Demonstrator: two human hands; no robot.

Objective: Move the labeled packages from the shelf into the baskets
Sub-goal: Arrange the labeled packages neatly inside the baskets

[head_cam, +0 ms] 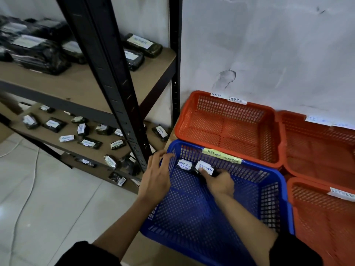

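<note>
On the left, the shelf (80, 87) holds many small dark wrapped packages (90, 143) with white labels; I judge them light, slightly soft and slippery in their film, best pinched across the short sides. My left hand (156, 174) rests with relaxed fingers on the rim of the blue basket (269, 189), holding nothing. Inside sit one labeled package (184, 164) and a second package (205, 167), which my right hand (219, 182) grips by its lower edge. Further right, the orange basket (226, 129) looks empty.
</note>
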